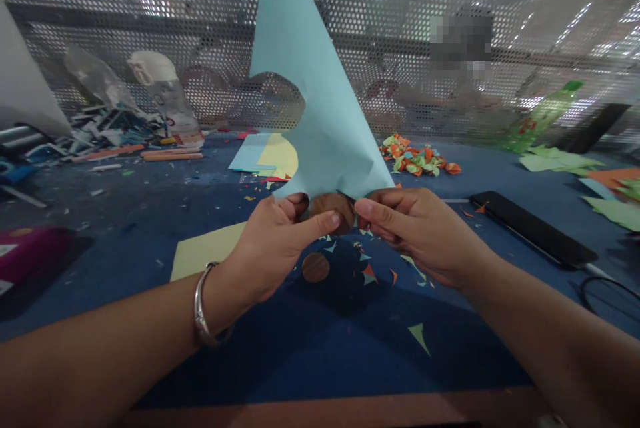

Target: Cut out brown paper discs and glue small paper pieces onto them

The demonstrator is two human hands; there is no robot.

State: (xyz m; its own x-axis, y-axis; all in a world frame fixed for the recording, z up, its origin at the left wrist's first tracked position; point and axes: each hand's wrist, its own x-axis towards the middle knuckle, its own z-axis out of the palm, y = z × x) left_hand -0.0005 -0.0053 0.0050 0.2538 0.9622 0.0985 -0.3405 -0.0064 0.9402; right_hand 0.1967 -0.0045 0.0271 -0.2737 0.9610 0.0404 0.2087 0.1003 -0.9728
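A light blue paper sheet (320, 101) with curved cut-outs along its left side stands up between my hands. My left hand (275, 241), with a silver bangle at the wrist, pinches its lower left edge, the thumb lying over a round brown wooden disc (327, 211). My right hand (413, 225) is closed at the sheet's lower right corner; whether it also grips something else there is hidden. Below them, another round brown disc (315, 268) lies on the blue table. A pale yellow sheet (205, 251) lies beside my left forearm.
Paper scraps (369, 275) are scattered below my hands. A black phone (533, 228) with a cable is at the right, near green paper pieces (557, 160). Folded papers (420, 160), a green bottle (545, 115) and a white-lidded bottle (170, 101) stand farther back.
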